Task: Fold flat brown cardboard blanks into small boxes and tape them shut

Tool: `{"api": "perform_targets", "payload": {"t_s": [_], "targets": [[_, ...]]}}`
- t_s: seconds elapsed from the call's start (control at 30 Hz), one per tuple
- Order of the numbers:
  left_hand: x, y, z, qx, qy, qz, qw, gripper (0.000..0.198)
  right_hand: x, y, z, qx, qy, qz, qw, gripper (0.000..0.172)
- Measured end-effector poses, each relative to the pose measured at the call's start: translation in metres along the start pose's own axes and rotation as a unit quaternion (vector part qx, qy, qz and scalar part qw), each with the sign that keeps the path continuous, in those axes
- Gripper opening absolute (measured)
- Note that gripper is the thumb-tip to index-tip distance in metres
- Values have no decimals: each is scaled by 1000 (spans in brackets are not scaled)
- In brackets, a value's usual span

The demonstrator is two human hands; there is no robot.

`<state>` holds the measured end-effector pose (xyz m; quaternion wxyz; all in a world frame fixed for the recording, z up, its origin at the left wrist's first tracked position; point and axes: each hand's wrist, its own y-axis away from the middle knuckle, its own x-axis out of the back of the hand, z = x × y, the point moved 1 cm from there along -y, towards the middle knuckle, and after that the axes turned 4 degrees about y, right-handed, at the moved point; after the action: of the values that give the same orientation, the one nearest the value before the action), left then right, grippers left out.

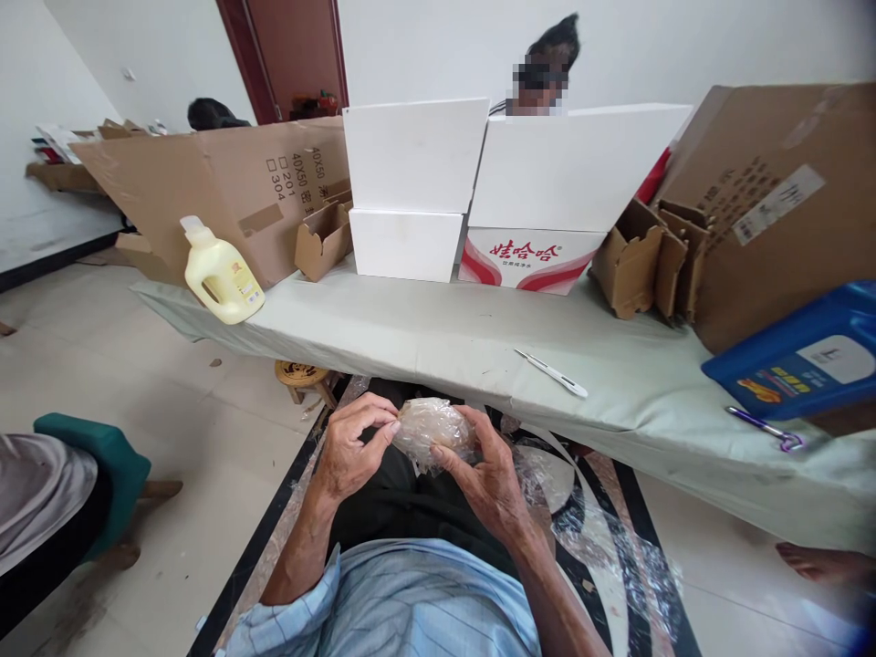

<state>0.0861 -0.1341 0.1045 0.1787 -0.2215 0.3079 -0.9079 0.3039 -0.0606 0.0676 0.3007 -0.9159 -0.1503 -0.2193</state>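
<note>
Both my hands hold a small lump wrapped in clear plastic film (431, 429) over my lap, below the near edge of the table (411, 338). My left hand (352, 447) pinches the film at its left side, fingers curled. My right hand (483, 470) cups the lump from the right, fingers closed round it. What is inside the film is brownish and I cannot make it out. More loose clear film (595, 538) trails down to the floor at my right.
A white utility knife (553, 373) lies on the cloth-covered table. A pale yellow bottle (220, 274) stands at its left end. White boxes (417, 192), cardboard cartons (773, 201) and a blue container (800, 356) line the back and right. Another person sits behind the boxes; a bare foot (821, 561) shows at right.
</note>
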Motion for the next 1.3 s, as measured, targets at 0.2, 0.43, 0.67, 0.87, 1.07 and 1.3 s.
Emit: {"api": "perform_targets", "payload": {"t_s": [0.2,0.43,0.67,0.87,1.07,1.3], "targets": [[4,1,-6,94,109,-5,990,19,4,2,-3,-27,-48,-20,998,36],[2,3,-17,209,150,0,966,22,3,3,-5,-21,-64,-28,997,35],[-10,2,-17,232,141,26,962,22,0,2,-3,-17,-44,-18,999,34],[-19,2,-17,207,135,87,965,18,1,2,-7,-29,-58,-7,998,34],[-16,1,-6,96,66,32,993,27,-2,4,-6,-52,-39,26,998,40],[-23,1,-10,47,59,18,997,14,-2,0,-6,-56,-27,39,997,39]]}}
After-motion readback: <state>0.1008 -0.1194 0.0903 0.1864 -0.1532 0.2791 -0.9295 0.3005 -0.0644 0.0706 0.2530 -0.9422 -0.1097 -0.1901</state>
